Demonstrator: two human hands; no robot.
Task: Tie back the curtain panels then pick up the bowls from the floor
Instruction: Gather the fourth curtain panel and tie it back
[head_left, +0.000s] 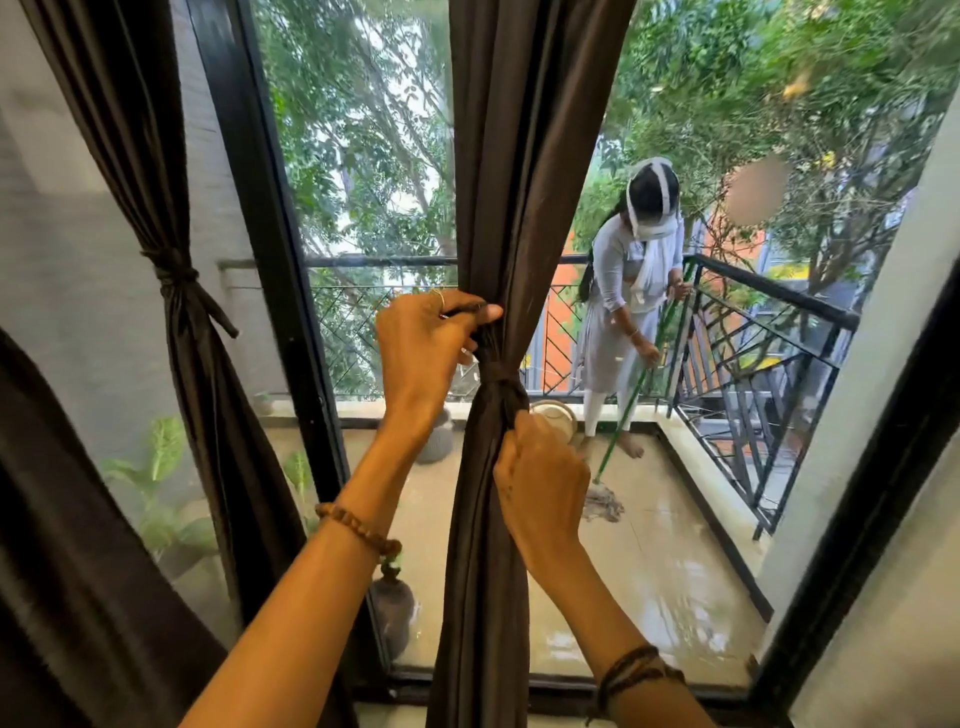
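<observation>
A dark brown curtain panel (524, 156) hangs at the middle of the window, gathered by a knotted tie-back (496, 387) of the same cloth. My left hand (423, 353) pinches the cloth just above the knot, thumb and fingers curled on it. My right hand (540, 483) grips the tie's end right below the knot. A second brown panel (135, 156) at the left is bound with its own tie (179, 275). No bowls on the room's floor are in view.
The black window frame (280, 260) stands between the panels. Behind the glass is a wet balcony, where a person in white (623, 312) works a green-handled mop (631, 405). A black railing (769, 332), a pale round vessel (556, 418) and potted plants (166, 499) are out there.
</observation>
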